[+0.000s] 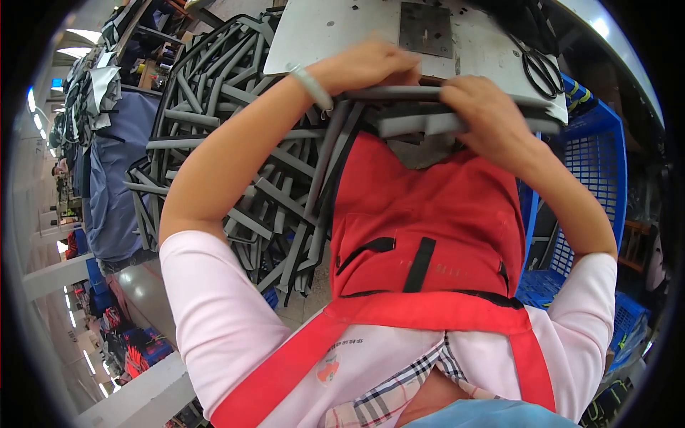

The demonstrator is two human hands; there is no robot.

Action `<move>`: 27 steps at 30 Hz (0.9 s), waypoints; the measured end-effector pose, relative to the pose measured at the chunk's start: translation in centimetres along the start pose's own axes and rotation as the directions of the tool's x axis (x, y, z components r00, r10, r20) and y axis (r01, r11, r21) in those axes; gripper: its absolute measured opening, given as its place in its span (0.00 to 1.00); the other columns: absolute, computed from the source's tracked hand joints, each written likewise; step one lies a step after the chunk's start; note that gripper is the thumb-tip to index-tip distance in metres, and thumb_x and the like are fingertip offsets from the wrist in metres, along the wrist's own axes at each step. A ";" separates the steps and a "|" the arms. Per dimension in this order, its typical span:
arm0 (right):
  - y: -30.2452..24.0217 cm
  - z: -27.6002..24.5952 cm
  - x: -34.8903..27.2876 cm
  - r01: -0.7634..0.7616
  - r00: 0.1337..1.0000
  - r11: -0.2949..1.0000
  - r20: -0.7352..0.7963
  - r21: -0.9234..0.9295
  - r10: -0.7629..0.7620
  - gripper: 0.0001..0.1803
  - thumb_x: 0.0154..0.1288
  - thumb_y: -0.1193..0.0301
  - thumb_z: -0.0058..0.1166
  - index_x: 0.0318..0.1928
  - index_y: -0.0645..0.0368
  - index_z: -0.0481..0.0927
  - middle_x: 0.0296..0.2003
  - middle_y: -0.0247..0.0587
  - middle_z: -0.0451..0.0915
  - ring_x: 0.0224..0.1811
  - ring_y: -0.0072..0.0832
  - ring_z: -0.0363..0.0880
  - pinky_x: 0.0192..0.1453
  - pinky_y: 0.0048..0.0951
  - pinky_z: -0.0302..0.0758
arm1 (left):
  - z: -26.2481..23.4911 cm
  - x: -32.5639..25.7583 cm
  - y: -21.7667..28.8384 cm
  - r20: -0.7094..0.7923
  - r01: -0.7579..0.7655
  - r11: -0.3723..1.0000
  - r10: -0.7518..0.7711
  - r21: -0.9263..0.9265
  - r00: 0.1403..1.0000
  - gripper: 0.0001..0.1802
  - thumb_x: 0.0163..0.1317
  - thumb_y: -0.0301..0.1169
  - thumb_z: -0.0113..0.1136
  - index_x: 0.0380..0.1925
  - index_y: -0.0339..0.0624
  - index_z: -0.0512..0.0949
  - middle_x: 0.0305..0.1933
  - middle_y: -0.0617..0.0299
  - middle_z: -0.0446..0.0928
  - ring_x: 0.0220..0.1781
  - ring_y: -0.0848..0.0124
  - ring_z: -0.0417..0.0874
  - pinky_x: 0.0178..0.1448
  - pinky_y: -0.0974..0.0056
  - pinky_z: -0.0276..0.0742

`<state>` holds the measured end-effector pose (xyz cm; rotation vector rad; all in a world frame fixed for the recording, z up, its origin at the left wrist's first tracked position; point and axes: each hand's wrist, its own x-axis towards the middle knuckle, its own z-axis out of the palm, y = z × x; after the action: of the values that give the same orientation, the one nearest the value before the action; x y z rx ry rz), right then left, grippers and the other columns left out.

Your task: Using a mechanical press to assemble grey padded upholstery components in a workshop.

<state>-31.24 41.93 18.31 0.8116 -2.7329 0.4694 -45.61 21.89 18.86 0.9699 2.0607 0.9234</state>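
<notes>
Several long grey strips (421, 125) lie across my lap at the front edge of a white worktable (342, 32). My right hand (485, 110) is closed over them, its fingers curled round a strip along the table edge. My left hand (385, 63), with a pale bangle at its wrist, hovers over the table edge just behind the strips. Its fingers are smeared by motion, so what they hold, if anything, does not show. Beyond both hands, a dark metal plate (426, 30) is set into the tabletop.
A big heap of grey strips with black edging (264, 171) fills the left side. Black-handled scissors (541, 71) rest at the table's right end. Blue plastic crates (596, 157) stand at my right. My red apron (428, 192) covers my lap.
</notes>
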 end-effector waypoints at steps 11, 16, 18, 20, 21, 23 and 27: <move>2.4 -2.2 -7.7 -0.308 0.942 0.850 0.011 0.428 0.336 0.23 0.48 0.86 0.53 0.48 0.63 0.71 0.48 0.45 0.71 0.53 0.41 0.73 0.57 0.28 0.69 | 4.6 -5.0 -0.3 0.187 0.162 0.716 -0.044 -0.679 0.981 0.12 0.66 0.35 0.60 0.41 0.36 0.80 0.26 0.64 0.79 0.25 0.80 0.76 0.31 0.75 0.71; 0.6 -2.1 -3.6 -0.309 0.949 0.723 0.155 0.617 0.274 0.40 0.48 0.70 0.71 0.63 0.60 0.70 0.47 0.42 0.74 0.51 0.34 0.73 0.60 0.28 0.67 | 4.9 -4.3 3.1 0.187 0.125 0.788 -0.013 -0.603 0.982 0.11 0.67 0.32 0.58 0.39 0.34 0.81 0.23 0.66 0.76 0.20 0.80 0.73 0.28 0.76 0.68; -0.1 0.4 -3.3 -0.388 0.914 0.563 0.228 0.729 0.335 0.35 0.47 0.68 0.72 0.56 0.65 0.72 0.49 0.45 0.74 0.52 0.34 0.73 0.59 0.29 0.68 | 4.4 -4.4 4.7 0.179 0.086 0.777 0.035 -0.624 0.983 0.11 0.67 0.33 0.59 0.39 0.34 0.81 0.23 0.66 0.76 0.20 0.80 0.72 0.28 0.76 0.68; -0.5 0.9 -3.2 -0.421 0.889 0.464 0.252 0.780 0.383 0.30 0.49 0.67 0.70 0.50 0.67 0.73 0.48 0.48 0.74 0.52 0.37 0.74 0.58 0.31 0.69 | 3.6 -4.2 5.6 0.142 0.038 0.792 0.061 -0.609 0.988 0.12 0.66 0.34 0.60 0.40 0.34 0.82 0.23 0.66 0.76 0.20 0.81 0.71 0.27 0.76 0.66; 0.0 0.6 -3.3 -0.417 0.890 0.468 0.247 0.779 0.383 0.30 0.49 0.67 0.70 0.50 0.67 0.73 0.48 0.48 0.74 0.52 0.37 0.74 0.58 0.31 0.69 | 3.3 -4.1 5.5 0.139 0.033 0.795 0.065 -0.606 0.988 0.12 0.66 0.34 0.60 0.40 0.34 0.82 0.23 0.66 0.76 0.20 0.81 0.71 0.27 0.76 0.66; 1.3 -0.7 -3.6 -0.381 0.907 0.767 0.048 0.517 0.418 0.27 0.51 0.68 0.67 0.50 0.67 0.74 0.45 0.49 0.74 0.49 0.39 0.74 0.57 0.31 0.69 | 2.4 -4.2 5.5 0.003 -0.043 0.906 0.049 -0.421 0.999 0.13 0.66 0.34 0.60 0.40 0.33 0.82 0.24 0.68 0.76 0.20 0.82 0.70 0.26 0.76 0.65; 2.8 -5.0 -2.2 -0.514 0.858 0.843 0.087 0.161 0.506 0.20 0.53 0.66 0.68 0.40 0.63 0.74 0.33 0.50 0.75 0.37 0.44 0.75 0.43 0.37 0.71 | 1.1 -3.3 4.9 -0.267 -0.188 0.977 0.210 0.104 0.940 0.13 0.65 0.34 0.61 0.39 0.34 0.83 0.24 0.71 0.76 0.23 0.85 0.68 0.25 0.75 0.63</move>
<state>-30.37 47.08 21.51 0.1005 -2.9608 0.8196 -41.39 21.79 23.17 1.1632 2.2745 1.1481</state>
